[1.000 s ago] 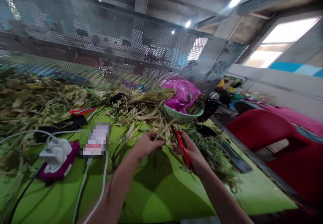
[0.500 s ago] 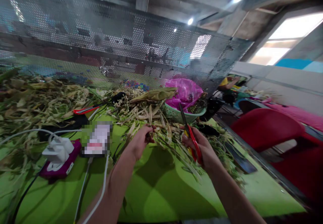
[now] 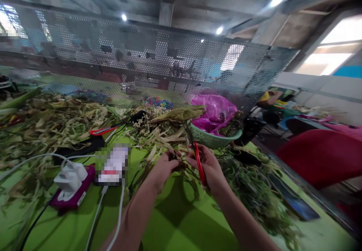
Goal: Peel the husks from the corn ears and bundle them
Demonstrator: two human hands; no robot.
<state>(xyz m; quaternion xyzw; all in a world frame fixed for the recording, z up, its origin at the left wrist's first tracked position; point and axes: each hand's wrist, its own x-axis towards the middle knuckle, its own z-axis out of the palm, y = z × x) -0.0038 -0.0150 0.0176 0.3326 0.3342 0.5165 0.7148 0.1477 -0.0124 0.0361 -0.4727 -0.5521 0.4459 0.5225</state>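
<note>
My right hand (image 3: 210, 170) is wrapped round a pair of red-handled scissors (image 3: 199, 165), their dark blades pointing up and away from me. My left hand (image 3: 164, 170) sits just beside it with fingers pinched on thin dried plant strips, mostly hidden by the fingers. Both hands are almost touching above the green table (image 3: 158, 221). Beyond them lies a pile of dry husks (image 3: 169, 135), with one large folded husk (image 3: 179, 113) on top. A pale green basket (image 3: 215, 140) holding a pink plastic bag (image 3: 213, 113) stands behind my right hand.
At left are a phone (image 3: 114, 166) on a cable and a purple power strip (image 3: 72, 194) with white plugs. A red cutter (image 3: 103, 130) lies near heaped husks (image 3: 65, 111). Green strands (image 3: 251, 190) spread at right. A perforated metal screen (image 3: 158, 60) borders the back.
My right hand and the scissors have moved left, close to my left hand. The strips that trailed between the hands are now mostly hidden. The view has shifted slightly.
</note>
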